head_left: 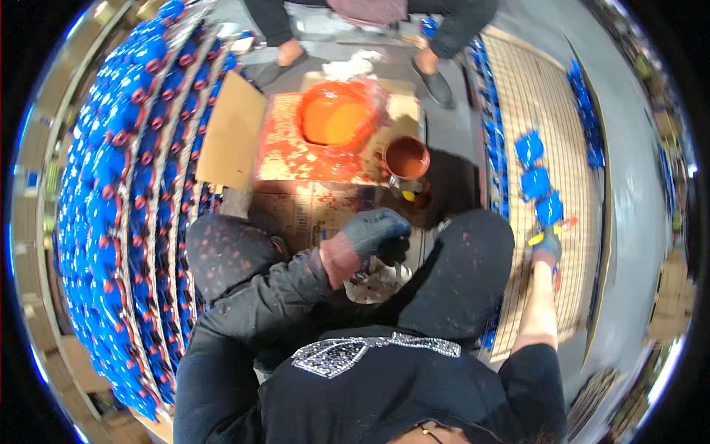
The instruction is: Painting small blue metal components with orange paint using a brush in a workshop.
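My left hand (373, 231), in a grey-blue glove with a pinkish cuff, is raised over my lap. Its fingers are curled inward, and whatever they may hold is hidden. Far to the right, my gloved right hand (547, 247) reaches over a slatted tan rack (510, 296). Its fingers look closed around something small with yellow and red parts, too blurred to name. Just beyond that hand sits a glossy blue piece (549, 209). A second blue piece (535, 183) and a third blue piece (529, 148) stand in a row farther away.
Ahead, paint-spattered cardboard (279, 159) bears a basin (303, 111) of orange liquid and a reddish-brown cup (406, 157). Stacked racks of blue pieces with red ends (111, 192) fill the left. A seated person's shoes (435, 81) are at the far side. Crumpled white material (379, 283) lies below my left hand.
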Motion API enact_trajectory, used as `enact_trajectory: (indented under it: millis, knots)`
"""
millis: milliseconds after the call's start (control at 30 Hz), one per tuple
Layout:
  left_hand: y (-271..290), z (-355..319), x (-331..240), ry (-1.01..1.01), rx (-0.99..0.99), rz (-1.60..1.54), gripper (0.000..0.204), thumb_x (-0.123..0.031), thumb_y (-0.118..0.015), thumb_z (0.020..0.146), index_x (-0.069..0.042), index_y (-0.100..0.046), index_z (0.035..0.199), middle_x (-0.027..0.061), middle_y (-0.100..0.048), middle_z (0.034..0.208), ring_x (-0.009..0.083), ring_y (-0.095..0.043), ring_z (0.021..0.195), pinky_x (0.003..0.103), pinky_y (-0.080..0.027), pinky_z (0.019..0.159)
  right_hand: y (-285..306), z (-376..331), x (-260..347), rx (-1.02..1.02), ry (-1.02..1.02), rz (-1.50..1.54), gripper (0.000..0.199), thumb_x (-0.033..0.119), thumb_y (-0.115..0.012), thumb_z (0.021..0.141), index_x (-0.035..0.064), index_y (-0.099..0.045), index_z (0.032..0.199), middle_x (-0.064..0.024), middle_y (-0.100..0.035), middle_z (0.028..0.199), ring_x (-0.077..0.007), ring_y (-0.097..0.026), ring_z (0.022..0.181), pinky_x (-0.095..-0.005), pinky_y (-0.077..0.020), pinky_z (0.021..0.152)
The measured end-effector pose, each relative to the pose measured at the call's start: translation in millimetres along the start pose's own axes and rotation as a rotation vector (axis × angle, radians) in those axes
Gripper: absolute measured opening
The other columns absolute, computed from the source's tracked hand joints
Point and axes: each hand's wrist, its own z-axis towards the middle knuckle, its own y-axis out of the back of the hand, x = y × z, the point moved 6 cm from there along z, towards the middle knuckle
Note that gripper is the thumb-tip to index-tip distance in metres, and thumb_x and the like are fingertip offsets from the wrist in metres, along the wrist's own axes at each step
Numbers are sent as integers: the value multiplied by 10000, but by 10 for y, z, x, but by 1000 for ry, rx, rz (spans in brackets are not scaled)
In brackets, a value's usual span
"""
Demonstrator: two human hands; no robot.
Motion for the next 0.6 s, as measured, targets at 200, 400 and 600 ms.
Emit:
enact_trajectory:
  millis: [200,400,600]
  knots:
    - [117,-242,-24,123,-144,-129,212,-267,-612,952,-58,-632,982,55,-637,815,183,-667,709,310,-550,622,-109,-96,-258,-35,20,424,295,377,-561,948,99,-624,1022,-29,-584,806,-151,-572,764,-297,-470,692]
    - [159,-490,-118,48,-145,-198,180,-253,-620,946,-76,-639,969,15,-608,806,137,-608,710,285,-515,650,-60,-399,-639,125,-605,1558,153,217,-570,886,115,-595,998,-39,-540,853,-145,-539,777,-266,-466,676]
    - [143,-482,-252,-49,-180,-132,188,-239,-617,924,-53,-644,935,25,-630,807,138,-617,629,269,-503,580,1126,-580,-205,-344,-126,1073,167,-30,-578,860,54,-580,1005,-34,-539,966,-154,-522,918,-301,-462,852]
